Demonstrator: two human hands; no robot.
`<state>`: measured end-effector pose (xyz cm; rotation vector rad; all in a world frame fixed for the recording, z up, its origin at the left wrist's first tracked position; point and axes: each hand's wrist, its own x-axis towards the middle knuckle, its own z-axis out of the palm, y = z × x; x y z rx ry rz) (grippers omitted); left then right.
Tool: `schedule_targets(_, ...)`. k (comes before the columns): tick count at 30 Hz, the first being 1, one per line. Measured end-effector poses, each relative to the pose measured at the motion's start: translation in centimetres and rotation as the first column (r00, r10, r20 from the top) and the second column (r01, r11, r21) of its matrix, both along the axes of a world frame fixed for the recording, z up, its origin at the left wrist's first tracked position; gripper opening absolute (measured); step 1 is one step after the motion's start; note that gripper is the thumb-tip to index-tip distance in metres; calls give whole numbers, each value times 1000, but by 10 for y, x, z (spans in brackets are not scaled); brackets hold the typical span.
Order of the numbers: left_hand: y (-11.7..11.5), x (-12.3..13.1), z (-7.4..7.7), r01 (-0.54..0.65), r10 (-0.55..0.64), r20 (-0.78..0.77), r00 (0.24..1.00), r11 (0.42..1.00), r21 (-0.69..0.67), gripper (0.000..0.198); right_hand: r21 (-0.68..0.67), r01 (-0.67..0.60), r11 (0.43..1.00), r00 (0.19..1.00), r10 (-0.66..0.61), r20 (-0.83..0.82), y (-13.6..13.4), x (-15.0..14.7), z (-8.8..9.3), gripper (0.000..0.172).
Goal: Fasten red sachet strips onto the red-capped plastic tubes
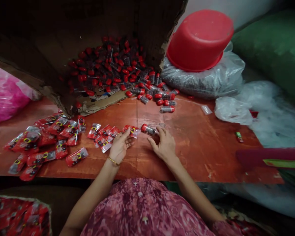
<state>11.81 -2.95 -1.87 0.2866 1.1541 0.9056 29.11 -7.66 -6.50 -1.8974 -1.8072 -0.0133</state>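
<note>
My left hand [120, 146] pinches a small red printed plastic packet [135, 131] between thumb and fingers. Just right of it lies a small clear bottle with a red cap and dark contents [148, 129]. At the bottle's right end is my right hand [164, 144], thumb and fingers apart; whether a fingertip touches the bottle I cannot tell. Several flat red packets [104, 143] lie left of my left hand. Farther left is a heap of filled red packets [49, 139] with clear ends.
A cardboard box [100, 105] lies on its side at the back, red-capped bottles [120, 70] spilling from it onto the red table [199, 147]. Back right, a red tub [201, 39] sits upside down on a filled clear bag [201, 82]. A container of red packets [22, 216] stands lower left.
</note>
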Motion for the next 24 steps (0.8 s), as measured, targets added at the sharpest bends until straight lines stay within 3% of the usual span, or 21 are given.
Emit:
schedule_targets(3, 1, -1, 2, -24, 25, 28, 999, 999, -27, 22, -109, 33, 993, 991, -18, 131, 13, -14, 6, 63)
schedule_targets(8, 2, -11, 4, -69, 74, 89, 993, 996, -59, 16, -240, -162, 957, 956, 213, 204, 24, -5, 4, 35)
schedule_targets(10, 2, -12, 4, -70, 76, 101, 992, 996, -58, 15, -206, -206, 957, 963, 235, 130, 22, 5, 0, 34)
schedule_targets(13, 1, -9, 3, -36, 42, 116, 992, 998, -46, 15, -78, -249, 965, 962, 237, -138, 10, 14, 2, 30)
schedule_targets(17, -4, -2, 5, 16, -17, 81, 997, 1000, 20, 22, 83, -281, 956, 841, 286, -460, -12, 7, 23, 24)
schedule_targets(21, -9, 0, 6, 83, -85, 27, 996, 993, 88, 30, 93, -286, 954, 796, 290, -531, -23, -7, 42, 21)
schedule_targets(24, -10, -1, 6, 110, -113, 11, 994, 986, 123, 37, 53, -307, 950, 782, 284, -555, -23, -11, 46, 23)
